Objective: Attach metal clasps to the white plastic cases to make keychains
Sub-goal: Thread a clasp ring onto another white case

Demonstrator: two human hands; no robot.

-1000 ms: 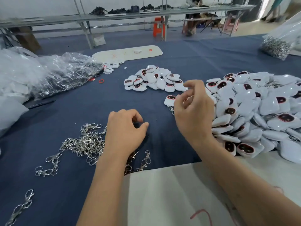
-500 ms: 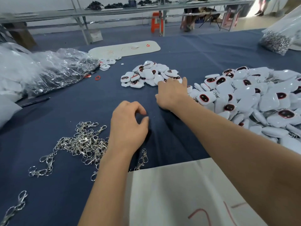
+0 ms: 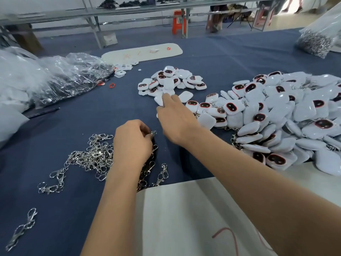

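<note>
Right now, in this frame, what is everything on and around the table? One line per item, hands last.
small pile of cases: a couple dozen, white with dark faces, centre far.
large heap of cases: many, white, some with clasps attached, right.
loose metal clasps: many, silver, near left.
single clasp: one, silver, bottom left.
clear plastic bags: several, crumpled, far left.
bag of clasps: one, clear, far right.
white board: one, red marks, far centre.
white sheet: one, near edge.
tablecloth: dark blue.
left hand: pinches a clasp.
right hand: reaches towards the small pile; grip unclear.
</note>
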